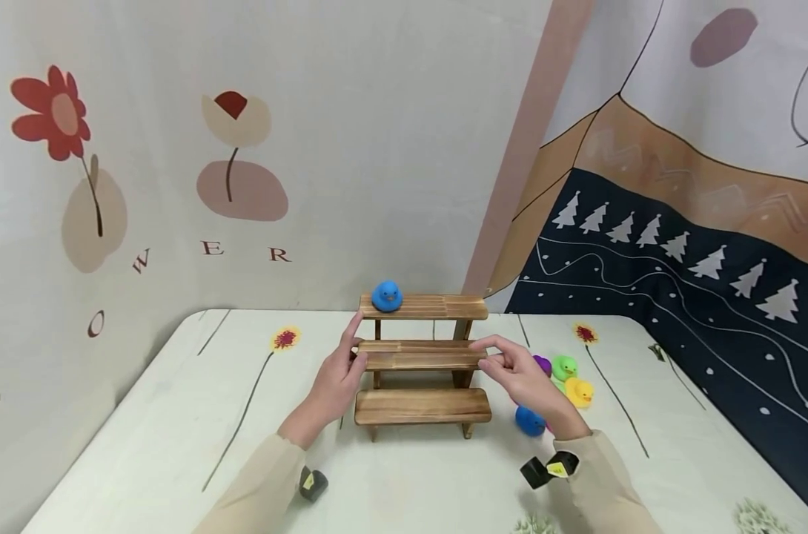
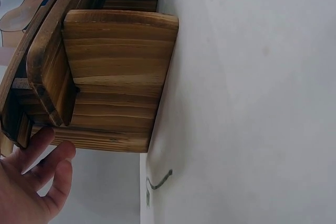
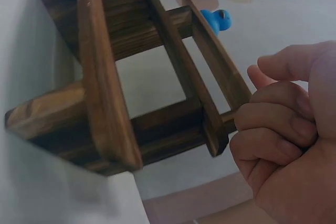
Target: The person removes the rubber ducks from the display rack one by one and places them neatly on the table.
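A three-tier wooden shelf [image 1: 422, 406] stands on the table, and a blue rubber duck [image 1: 387, 296] sits at the left of its top tier. My left hand [image 1: 333, 378] is at the shelf's left side. Its index finger reaches up to the top tier's end, and its thumb lies near the middle tier; in the left wrist view the fingertips [image 2: 64, 151] are right at the wood. By the shelf's right side, my right hand [image 1: 527, 382] points its index finger at the middle tier's end. The right wrist view shows its other fingers [image 3: 275, 121] loosely curled with nothing in them.
Several rubber ducks lie right of the shelf, partly behind my right hand: a green duck [image 1: 565, 367], a yellow duck [image 1: 580, 391], a blue duck [image 1: 529, 421] and a purple one [image 1: 542, 364]. A printed cloth [image 1: 377, 148] hangs behind the white table [image 1: 230, 415].
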A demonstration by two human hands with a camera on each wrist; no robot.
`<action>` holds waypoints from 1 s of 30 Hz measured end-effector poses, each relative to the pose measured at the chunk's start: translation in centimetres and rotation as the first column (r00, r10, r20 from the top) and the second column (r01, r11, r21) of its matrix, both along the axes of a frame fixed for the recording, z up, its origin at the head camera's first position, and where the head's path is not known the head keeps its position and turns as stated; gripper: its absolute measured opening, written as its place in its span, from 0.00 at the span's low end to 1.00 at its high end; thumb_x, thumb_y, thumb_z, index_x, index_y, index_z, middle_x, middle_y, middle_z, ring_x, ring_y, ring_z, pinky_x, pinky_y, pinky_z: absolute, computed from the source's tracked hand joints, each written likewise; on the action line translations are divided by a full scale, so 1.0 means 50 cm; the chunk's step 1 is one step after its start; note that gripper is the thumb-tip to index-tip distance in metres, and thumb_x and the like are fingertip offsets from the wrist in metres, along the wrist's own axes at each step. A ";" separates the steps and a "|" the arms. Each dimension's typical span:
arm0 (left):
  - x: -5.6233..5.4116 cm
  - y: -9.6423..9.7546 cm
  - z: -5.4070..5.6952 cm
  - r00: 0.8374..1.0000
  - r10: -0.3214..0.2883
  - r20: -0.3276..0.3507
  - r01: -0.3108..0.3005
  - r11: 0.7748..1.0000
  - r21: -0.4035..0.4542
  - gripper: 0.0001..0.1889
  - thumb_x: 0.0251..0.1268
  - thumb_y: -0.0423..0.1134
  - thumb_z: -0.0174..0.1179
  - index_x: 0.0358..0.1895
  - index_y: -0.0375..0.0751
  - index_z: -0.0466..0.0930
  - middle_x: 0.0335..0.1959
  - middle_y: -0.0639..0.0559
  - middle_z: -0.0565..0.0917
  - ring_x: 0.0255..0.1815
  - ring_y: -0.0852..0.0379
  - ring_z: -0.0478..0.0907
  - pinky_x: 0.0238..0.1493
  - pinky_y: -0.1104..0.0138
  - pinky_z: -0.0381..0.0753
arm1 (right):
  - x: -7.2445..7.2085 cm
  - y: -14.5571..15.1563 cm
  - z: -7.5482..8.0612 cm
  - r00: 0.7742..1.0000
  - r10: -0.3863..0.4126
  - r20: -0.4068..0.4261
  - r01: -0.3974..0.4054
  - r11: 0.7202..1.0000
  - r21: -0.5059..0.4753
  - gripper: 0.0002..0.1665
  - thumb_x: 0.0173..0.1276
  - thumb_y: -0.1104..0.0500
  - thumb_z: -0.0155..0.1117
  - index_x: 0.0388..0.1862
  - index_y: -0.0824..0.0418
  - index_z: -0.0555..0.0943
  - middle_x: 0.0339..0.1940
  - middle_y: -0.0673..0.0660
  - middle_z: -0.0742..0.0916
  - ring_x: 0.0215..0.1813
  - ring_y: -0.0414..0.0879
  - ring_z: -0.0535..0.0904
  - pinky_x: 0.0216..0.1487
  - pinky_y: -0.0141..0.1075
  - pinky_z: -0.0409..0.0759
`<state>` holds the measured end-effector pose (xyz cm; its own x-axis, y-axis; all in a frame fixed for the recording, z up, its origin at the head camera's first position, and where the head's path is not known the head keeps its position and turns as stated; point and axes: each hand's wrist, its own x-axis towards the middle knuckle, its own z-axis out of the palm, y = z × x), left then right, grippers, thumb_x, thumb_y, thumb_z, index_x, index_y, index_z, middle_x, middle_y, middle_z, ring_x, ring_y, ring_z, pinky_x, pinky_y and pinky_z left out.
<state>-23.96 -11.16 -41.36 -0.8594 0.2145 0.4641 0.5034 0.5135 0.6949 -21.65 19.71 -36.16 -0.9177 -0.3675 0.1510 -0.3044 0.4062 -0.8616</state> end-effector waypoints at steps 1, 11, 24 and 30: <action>0.000 -0.001 0.000 1.000 0.000 -0.003 0.000 1.000 -0.004 0.33 0.74 0.34 0.44 0.78 0.53 0.43 0.47 0.38 0.78 0.35 0.55 0.72 0.39 0.59 0.72 | -0.001 -0.005 0.002 1.000 -0.003 -0.001 0.003 1.000 -0.002 0.17 0.74 0.59 0.53 0.58 0.64 0.74 0.15 0.50 0.67 0.15 0.40 0.60 0.17 0.31 0.57; -0.001 -0.008 0.007 1.000 0.002 -0.008 -0.002 1.000 -0.015 0.34 0.74 0.33 0.43 0.78 0.53 0.41 0.46 0.38 0.77 0.34 0.54 0.70 0.38 0.59 0.71 | -0.020 -0.039 0.010 0.999 -0.020 -0.049 0.018 0.999 -0.045 0.18 0.74 0.61 0.53 0.59 0.65 0.74 0.16 0.50 0.67 0.21 0.40 0.63 0.32 0.31 0.67; 0.000 -0.002 0.003 1.000 0.001 -0.008 -0.001 1.000 -0.018 0.32 0.74 0.33 0.42 0.77 0.52 0.43 0.47 0.36 0.77 0.33 0.55 0.70 0.36 0.60 0.70 | -0.038 -0.063 0.020 0.995 -0.067 -0.079 0.051 0.980 -0.193 0.18 0.74 0.61 0.53 0.60 0.63 0.74 0.14 0.47 0.63 0.18 0.40 0.58 0.23 0.34 0.59; 0.000 0.002 -0.001 1.000 0.008 0.000 -0.008 1.000 -0.003 0.33 0.74 0.32 0.43 0.77 0.54 0.43 0.48 0.37 0.77 0.37 0.53 0.72 0.39 0.59 0.71 | -0.055 -0.079 0.033 0.991 -0.055 -0.119 0.029 0.978 -0.205 0.19 0.73 0.61 0.54 0.61 0.62 0.75 0.15 0.45 0.63 0.20 0.38 0.58 0.28 0.32 0.60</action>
